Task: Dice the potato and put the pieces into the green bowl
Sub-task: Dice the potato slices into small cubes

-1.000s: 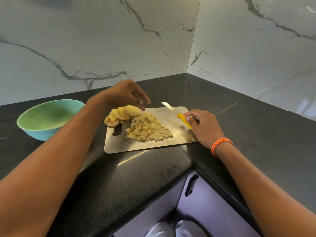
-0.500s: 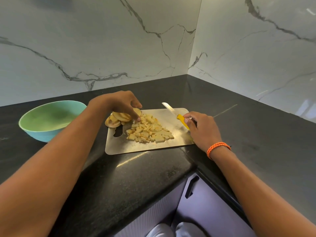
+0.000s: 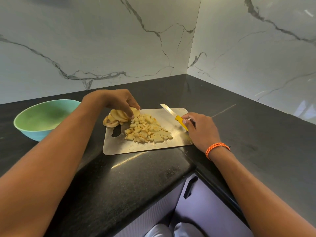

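At the far left the green bowl (image 3: 45, 117) stands on the black countertop (image 3: 130, 177), well apart from the cutting board and with nothing visible inside it. The left forearm reaches across in front of its right rim. The left hand (image 3: 116, 101) is poised over the far left corner of the steel cutting board (image 3: 145, 147), fingers curled downward and pinching the top of a fanned stack of potato slices (image 3: 119, 115); the fingertips (image 3: 132, 115) press on the uppermost slice. The lowest slices overhang the board's left edge, just above its handle cutout (image 3: 117, 131). Right beside the stack, touching it, lies the heap of diced potato (image 3: 147, 130), spread over the middle of the board toward its near right part. None of the dice are in the bowl. Further right the knife (image 3: 172, 114) lies slanted, its pale blade pointing to the board's far edge and its yellow handle running back toward the right hand (image 3: 200, 130). That hand's fingers are wrapped around the handle, thumb tip on its upper part, with the hand resting at the board's right edge. An orange braided bracelet (image 3: 217, 148) circles the right wrist. White marble walls (image 3: 102, 48) meet at the corner behind, and a cabinet handle (image 3: 189, 187) shows below the counter
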`<state>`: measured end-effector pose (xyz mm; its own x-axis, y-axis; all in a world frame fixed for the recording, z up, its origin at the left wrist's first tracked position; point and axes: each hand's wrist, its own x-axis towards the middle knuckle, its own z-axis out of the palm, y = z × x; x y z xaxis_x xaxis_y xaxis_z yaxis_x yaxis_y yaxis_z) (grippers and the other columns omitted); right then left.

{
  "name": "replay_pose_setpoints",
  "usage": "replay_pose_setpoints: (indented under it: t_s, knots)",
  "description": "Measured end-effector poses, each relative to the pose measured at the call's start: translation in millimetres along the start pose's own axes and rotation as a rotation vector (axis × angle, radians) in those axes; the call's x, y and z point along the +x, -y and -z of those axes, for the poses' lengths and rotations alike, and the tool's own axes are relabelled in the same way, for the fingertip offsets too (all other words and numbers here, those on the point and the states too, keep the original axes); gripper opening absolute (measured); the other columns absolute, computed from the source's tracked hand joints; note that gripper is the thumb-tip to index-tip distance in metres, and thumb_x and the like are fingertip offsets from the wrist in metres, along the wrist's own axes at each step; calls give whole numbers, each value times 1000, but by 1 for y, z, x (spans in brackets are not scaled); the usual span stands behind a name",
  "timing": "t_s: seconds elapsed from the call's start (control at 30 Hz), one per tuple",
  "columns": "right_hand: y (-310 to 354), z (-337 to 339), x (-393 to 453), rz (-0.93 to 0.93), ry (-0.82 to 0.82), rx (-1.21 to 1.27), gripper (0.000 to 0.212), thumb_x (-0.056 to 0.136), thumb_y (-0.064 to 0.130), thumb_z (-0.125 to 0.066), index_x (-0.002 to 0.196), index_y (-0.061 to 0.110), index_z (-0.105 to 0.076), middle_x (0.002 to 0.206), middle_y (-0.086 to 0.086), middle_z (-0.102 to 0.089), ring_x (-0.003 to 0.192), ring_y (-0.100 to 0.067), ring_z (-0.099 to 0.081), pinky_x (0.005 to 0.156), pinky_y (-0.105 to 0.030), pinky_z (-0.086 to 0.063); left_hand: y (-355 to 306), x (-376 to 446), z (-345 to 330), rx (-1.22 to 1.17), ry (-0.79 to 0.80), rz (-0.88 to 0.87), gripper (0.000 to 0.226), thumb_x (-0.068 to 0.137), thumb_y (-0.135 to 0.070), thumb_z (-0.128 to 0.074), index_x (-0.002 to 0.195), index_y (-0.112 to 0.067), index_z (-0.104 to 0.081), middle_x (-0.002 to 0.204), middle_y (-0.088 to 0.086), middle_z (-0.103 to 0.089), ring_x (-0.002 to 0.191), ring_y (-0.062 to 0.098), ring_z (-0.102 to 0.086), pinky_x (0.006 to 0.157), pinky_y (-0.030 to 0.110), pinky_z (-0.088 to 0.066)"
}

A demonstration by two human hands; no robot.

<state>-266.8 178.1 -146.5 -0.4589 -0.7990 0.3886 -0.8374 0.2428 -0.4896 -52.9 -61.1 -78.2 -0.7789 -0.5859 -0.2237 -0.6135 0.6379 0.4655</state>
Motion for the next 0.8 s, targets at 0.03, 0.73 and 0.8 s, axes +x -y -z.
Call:
replay_pose_setpoints:
  t_s: [0.03,0.73,0.8]
  knots:
    - [0,0,0,-4,1,2,23,104,31,-57,120,26,-72,101,3,-73,86,-15,-63,82,-42,-59,0,0,-1,8,-1,-3,47,85,-13,-86,131,-18,-74,134,-5,-70,120,21,-64,107,40,-53]
    - [0,0,-1,-3,10,4,24,105,31,-56,120,25,-73,105,3,-73,89,-14,-63,85,-41,-58,-3,-8,0,18,-73,-66,24,106,-33,-61,119,-26,-80,123,-8,-74,117,18,-65,109,46,-51]
    - [0,0,-1,-3,11,6,24,105,31,-56,120,26,-73,105,3,-73,90,-14,-63,86,-42,-58,-6,-5,-5,82,-132,-48,28,110,-32,-53,119,-27,-79,128,-2,-71,117,22,-62,108,46,-50]
